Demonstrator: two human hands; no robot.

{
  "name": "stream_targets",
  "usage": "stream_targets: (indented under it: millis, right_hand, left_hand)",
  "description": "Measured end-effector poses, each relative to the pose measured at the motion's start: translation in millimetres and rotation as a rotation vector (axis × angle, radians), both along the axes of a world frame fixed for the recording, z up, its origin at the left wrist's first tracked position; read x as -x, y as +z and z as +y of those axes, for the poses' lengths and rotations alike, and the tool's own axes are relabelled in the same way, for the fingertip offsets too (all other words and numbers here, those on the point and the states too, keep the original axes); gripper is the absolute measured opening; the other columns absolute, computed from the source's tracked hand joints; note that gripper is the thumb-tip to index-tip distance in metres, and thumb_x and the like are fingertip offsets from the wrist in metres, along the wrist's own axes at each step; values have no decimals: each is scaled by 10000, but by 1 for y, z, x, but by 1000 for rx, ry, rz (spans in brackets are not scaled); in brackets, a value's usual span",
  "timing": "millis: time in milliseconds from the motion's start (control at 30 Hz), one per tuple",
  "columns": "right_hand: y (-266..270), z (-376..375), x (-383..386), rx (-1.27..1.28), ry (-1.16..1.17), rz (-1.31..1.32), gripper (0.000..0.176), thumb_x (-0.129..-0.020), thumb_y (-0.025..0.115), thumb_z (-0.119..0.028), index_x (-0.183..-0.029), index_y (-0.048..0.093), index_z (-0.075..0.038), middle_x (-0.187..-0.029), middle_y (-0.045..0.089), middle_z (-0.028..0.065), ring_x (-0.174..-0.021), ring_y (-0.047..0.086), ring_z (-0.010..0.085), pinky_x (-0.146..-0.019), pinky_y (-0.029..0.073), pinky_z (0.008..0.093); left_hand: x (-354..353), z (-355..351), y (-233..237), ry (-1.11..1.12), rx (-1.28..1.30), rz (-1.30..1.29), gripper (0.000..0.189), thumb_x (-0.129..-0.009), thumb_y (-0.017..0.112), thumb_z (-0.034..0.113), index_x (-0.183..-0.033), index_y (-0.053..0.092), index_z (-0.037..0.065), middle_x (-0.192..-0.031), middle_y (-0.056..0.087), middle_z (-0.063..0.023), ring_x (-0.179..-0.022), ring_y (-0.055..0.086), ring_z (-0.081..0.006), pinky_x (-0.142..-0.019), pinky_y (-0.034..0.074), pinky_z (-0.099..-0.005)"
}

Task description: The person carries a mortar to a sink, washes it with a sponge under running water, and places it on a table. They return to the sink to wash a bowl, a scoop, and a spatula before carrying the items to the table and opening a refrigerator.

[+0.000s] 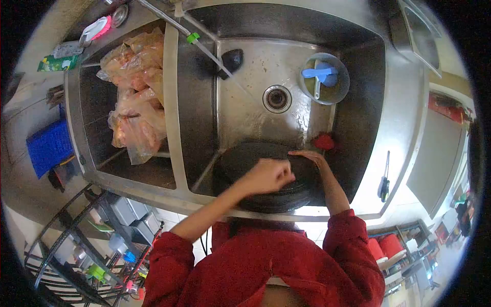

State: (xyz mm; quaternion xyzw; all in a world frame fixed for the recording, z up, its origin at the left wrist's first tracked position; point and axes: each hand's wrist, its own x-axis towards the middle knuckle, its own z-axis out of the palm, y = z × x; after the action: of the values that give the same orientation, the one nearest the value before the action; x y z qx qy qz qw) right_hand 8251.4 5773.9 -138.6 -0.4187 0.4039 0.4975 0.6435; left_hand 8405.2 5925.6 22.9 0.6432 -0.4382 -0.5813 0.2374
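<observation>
A stack of round black pans [258,153] stands in the near part of the large sink basin, its layered rims showing toward me. My left hand [271,175] is curled into a fist over the top pan, slightly blurred. Whatever its fingers hold is hidden. At the right side of the pans, my right hand [308,155] grips the rim, the visible fingers reaching inward over the dark surface. Beyond the hands, a water stream falls from the faucet pipe with a green clip [193,38] toward the drain [277,99].
A bowl [344,87] holding blue and white utensils sits at the basin's far right, near a red item [324,141]. A black object [232,61] lies far left. Plastic bags of raw meat [138,97] fill the left basin. A dark-handled tool [384,187] rests on the right ledge.
</observation>
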Motion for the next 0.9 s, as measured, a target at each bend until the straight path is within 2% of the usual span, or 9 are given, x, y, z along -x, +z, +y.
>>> stream_targets:
  millis: [100, 200, 367, 467, 500, 600, 700, 767, 900]
  right_hand:
    - [3, 0, 0, 9, 10, -29, 525, -730, 577, -466, -1113, 564, -107, -1164, 519, 55, -1084, 451, 198, -951, 301, 313]
    - [6, 1, -2, 27, 41, -68, 561, -696, 607, -489, -1103, 572, -106, -1150, 527, 58, -1067, 463, 199, -942, 309, 315]
    - [-57, 8, 35, -96, -72, -86, 685, -634, 630, -558, -1146, 535, -113, -1182, 494, 99, -1097, 440, 245, -950, 291, 363]
    - [-14, 1, 7, 37, 28, -15, 730, -606, 639, -580, -1166, 519, -127, -1209, 468, 117, -1125, 418, 275, -962, 268, 413]
    - [5, 0, -5, 36, 29, -10, 730, -606, 639, -580, -1166, 519, -127, -1209, 468, 117, -1125, 418, 275, -962, 268, 413]
    - [26, -4, -15, 48, -21, -10, 609, -672, 621, -511, -1117, 559, -100, -1201, 487, 95, -1154, 396, 212, -978, 283, 325]
    - [9, -2, -7, 17, 12, -148, 554, -728, 573, -485, -1131, 547, -106, -1249, 441, 100, -1197, 354, 211, -1013, 239, 325]
    - [7, 2, -9, 43, 4, 137, 806, -565, 662, -588, -1201, 483, -127, -1299, 354, 141, -1181, 340, 313, -965, 255, 443]
    - [0, 0, -4, 61, 23, -22, 800, -566, 662, -585, -1192, 492, -117, -1250, 414, 143, -1143, 385, 311, -958, 267, 420]
  left_hand:
    - [-4, 5, -42, 680, -154, 406, 147, -861, 480, 158, -972, 455, 64, -804, 551, -82, -576, 535, -111, -524, 450, -255]
    - [9, 23, -63, 774, -214, 320, 166, -865, 460, 125, -1010, 415, 58, -785, 541, -80, -567, 532, -123, -526, 449, -270]
    - [-8, 32, -84, 662, -154, -236, 176, -829, 468, 92, -985, 429, 21, -845, 555, -127, -786, 563, -249, -707, 441, -392]
    - [-22, 46, -101, 331, -479, -885, 399, -799, 539, 225, -1116, 424, 13, -954, 563, -166, -925, 531, -316, -816, 372, -532]
    - [-27, 55, -110, 331, -480, -880, 399, -799, 539, 225, -1116, 424, 13, -954, 563, -166, -925, 531, -316, -816, 372, -532]
    - [-44, 84, -147, 371, -908, -817, 705, -704, 638, 408, -1228, 378, 14, -1140, 495, -195, -1076, 453, -350, -883, 299, -581]
    - [-64, 102, -175, 442, -1028, -71, 973, -542, 717, 535, -1259, 347, -7, -1280, 374, -189, -1182, 353, -351, -932, 261, -568]
    - [-63, 113, -183, 479, -825, 99, 959, -547, 662, 623, -1252, 387, 35, -1331, 306, -166, -1234, 288, -283, -991, 251, -429]
    - [-61, 129, -201, 566, -765, 418, 906, -601, 614, 613, -1256, 380, 32, -1336, 302, -154, -1241, 273, -275, -1005, 226, -408]
